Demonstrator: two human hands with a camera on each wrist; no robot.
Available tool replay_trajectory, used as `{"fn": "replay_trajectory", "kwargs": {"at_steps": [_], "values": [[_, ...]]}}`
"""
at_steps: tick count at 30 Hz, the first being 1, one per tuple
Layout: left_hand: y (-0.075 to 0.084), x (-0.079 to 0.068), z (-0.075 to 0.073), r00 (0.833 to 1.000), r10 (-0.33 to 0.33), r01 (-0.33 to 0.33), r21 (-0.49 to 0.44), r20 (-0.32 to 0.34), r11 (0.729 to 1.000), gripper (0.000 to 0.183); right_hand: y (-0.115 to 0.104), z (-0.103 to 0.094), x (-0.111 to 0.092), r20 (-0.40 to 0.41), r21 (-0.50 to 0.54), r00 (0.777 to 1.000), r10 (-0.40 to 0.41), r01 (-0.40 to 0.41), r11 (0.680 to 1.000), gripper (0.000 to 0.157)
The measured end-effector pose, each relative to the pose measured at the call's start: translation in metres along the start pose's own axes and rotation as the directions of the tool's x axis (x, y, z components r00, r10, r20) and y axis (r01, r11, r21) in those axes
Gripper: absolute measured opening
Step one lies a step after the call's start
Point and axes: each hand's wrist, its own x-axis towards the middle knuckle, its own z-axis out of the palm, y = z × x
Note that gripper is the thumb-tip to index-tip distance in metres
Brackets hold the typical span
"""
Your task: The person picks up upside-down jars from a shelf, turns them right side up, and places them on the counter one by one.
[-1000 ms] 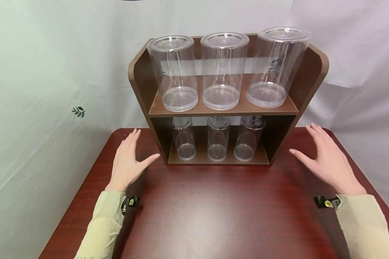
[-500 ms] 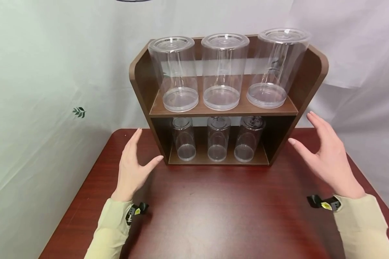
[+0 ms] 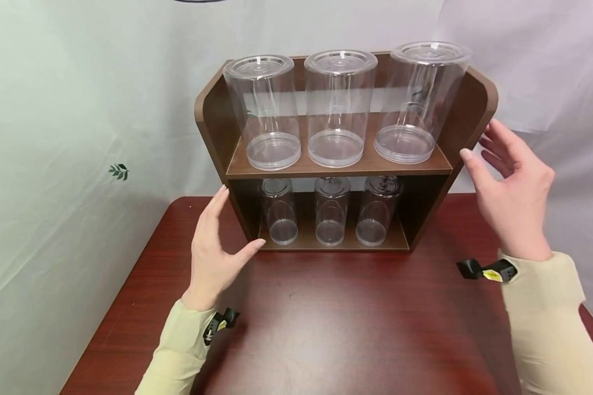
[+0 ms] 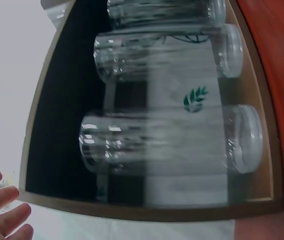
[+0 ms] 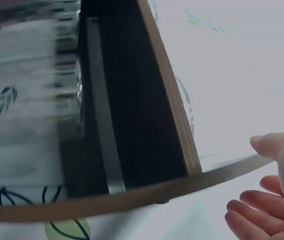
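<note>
Higher than a second ago with the right hand (image 3: 516, 192), closer in with the left hand (image 3: 214, 258), at either side of the brown shelf (image 3: 338, 174) upright on the bench (image 3: 336, 318), with front toward the hands and boards running left to right, with each grip parted wide, holding nothing.

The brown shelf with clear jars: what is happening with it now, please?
A person holds open hands at both sides of a brown two-level shelf on a table. The right hand is up by the right side panel, thumb near the front edge, fingers on the outer side; the left hand is lower, by the left side panel. Whether either touches is unclear. Three clear jars stand on each level.
</note>
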Motion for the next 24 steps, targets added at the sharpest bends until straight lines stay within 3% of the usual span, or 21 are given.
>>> {"fn": "replay_trajectory", "kwargs": {"at_steps": [6,11,18,24], "values": [[0.010,0.012,0.002,0.999,0.041,-0.041,-0.020,-0.014,0.999,0.096,0.012,0.009,0.010,-0.044,0.082,0.993,0.112,-0.108,0.991,0.042],[0.020,0.027,0.002,0.998,0.062,-0.064,-0.060,-0.031,0.996,0.095,0.028,0.011,0.015,-0.077,0.103,0.986,0.145,-0.136,0.985,0.037],[0.055,0.058,-0.002,0.991,0.101,-0.112,-0.148,-0.083,0.983,0.097,0.028,0.004,0.020,-0.064,0.121,0.982,0.179,-0.171,0.978,0.037],[0.084,0.081,-0.010,0.995,0.027,-0.047,-0.215,-0.092,0.975,0.101,0.021,-0.001,0.023,-0.005,0.178,0.967,0.253,-0.249,0.952,0.039]]}}
